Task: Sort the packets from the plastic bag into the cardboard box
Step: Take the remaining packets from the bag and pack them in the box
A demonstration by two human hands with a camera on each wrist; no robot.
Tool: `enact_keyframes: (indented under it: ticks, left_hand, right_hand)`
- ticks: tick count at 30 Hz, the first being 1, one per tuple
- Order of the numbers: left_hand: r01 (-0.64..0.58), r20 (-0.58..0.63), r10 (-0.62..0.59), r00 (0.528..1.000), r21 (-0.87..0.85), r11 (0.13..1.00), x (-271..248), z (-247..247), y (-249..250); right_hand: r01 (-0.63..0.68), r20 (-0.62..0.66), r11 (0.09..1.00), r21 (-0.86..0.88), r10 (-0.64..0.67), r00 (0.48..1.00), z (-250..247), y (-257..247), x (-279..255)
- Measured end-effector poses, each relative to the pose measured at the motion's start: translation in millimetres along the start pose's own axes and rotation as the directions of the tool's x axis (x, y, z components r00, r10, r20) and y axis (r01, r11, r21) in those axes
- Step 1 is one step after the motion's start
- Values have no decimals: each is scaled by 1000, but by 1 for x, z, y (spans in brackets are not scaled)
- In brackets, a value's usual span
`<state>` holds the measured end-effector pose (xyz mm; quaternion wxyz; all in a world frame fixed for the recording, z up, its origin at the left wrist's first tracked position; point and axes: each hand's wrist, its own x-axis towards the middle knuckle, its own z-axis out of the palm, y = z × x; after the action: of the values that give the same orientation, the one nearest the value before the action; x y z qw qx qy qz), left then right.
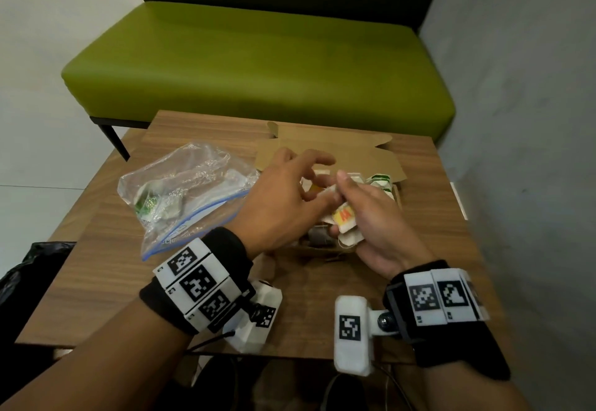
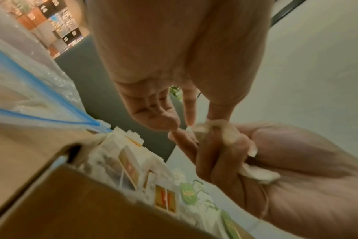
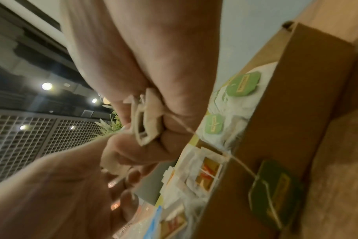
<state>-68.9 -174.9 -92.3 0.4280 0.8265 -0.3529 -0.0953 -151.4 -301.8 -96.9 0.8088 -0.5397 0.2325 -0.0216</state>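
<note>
Both hands hover over the open cardboard box (image 1: 325,149) at the table's middle. My right hand (image 1: 364,214) grips a small bunch of white tea packets (image 1: 344,217), one with a yellow and red label. From the bunch (image 3: 145,122) a string runs down to a dark green tag (image 3: 276,192) hanging outside the box wall (image 3: 286,113). My left hand (image 1: 309,185) reaches across, its thumb and fingertips pinching one packet (image 2: 215,125) of that bunch. Several yellow-labelled and green-tagged packets (image 2: 165,200) lie in the box. The clear plastic bag (image 1: 187,191) with a blue zip lies left, some packets inside.
The box and bag sit on a small wooden table (image 1: 106,281). A green bench (image 1: 258,62) stands beyond the far edge. A grey wall (image 1: 522,120) runs close on the right. A black bag (image 1: 29,268) sits by the table's left front corner.
</note>
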Motion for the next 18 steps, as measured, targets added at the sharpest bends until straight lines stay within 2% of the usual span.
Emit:
enact_keyframes:
  ticks: [3,6,9,12,15,18]
  left_hand:
    - [-46,114,42,993,33,998,0,-3,0]
    - [-34,82,34,996,6,999,1,-3,-1]
    - [52,19,-49,999,-214,975,3,-8,-3]
    - [137,0,-151,988,-426,895,4,-14,-4]
    - [161,-7,-184,983,-445,881,3,-14,-5]
    - [176,41,-175,984,-410,895,1,-9,-4]
  right_hand:
    - [3,6,999,-33,-3,1000,2,2,0]
    - [-8,-3,1000,9,8,1000,0,2,1]
    - [-12,13,998,66,11,1000,-6,1,2]
    - [13,18,1000,6,-13,1000,-13,1,2]
    - [71,6,993,-95,-71,997,-15,3,0]
    - [113,-39,984,-138,-120,992,-11,2,-2]
